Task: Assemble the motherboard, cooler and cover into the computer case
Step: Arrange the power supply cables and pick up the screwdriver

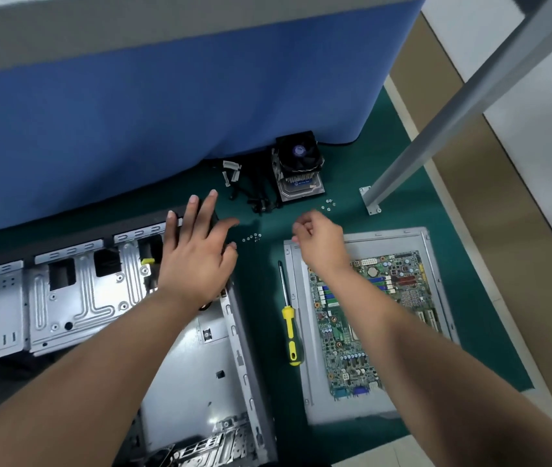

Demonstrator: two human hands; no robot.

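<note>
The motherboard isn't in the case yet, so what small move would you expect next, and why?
Probably lifting the motherboard off the cover toward the open case: both hands hold nothing, and the right hand hovers nearest it.

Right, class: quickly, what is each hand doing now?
Left hand: open, fingers spread over the case.
Right hand: fingers curled; holding anything cannot be told.

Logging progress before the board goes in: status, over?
Left hand open over the case. Right hand curled, contents unseen. Motherboard lying on the cover; cooler apart; screwdriver between.
</note>
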